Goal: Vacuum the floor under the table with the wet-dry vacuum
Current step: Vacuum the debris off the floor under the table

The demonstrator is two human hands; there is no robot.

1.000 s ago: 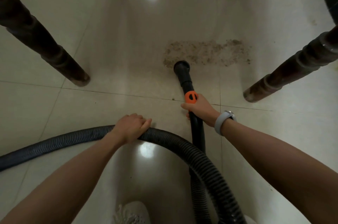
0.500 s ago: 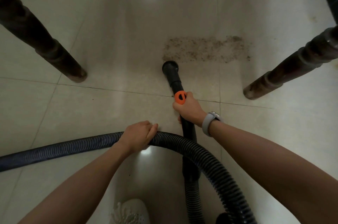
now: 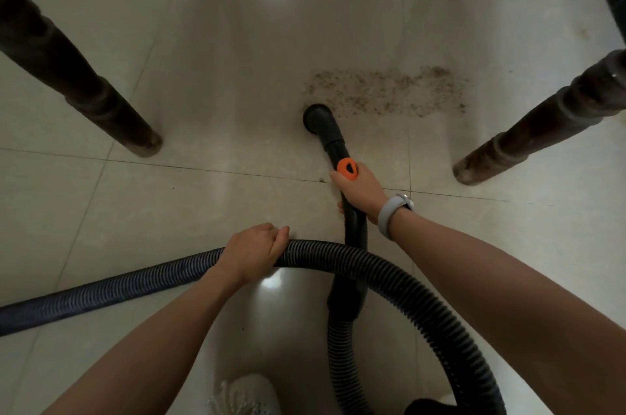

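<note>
While the right hand (image 3: 360, 189) grips the black vacuum wand (image 3: 333, 140) and the left hand (image 3: 254, 252) holds its ribbed black hose (image 3: 389, 274), the nozzle touches the pale tiled floor (image 3: 203, 204). Beside it, a brown crumb patch (image 3: 389, 92) between the dark wooden bench legs (image 3: 111, 109) remains uncollected.

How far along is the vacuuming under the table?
Done: floor left of the nozzle looks clean. In hand: right hand grips the wand, left hand holds the hose. Left: the dirt patch stretching right.

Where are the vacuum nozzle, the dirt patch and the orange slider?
vacuum nozzle (image 3: 316, 118), head view, round mouth.
dirt patch (image 3: 389, 92), head view, middle of the patch.
orange slider (image 3: 348, 169), head view, top face.
</note>
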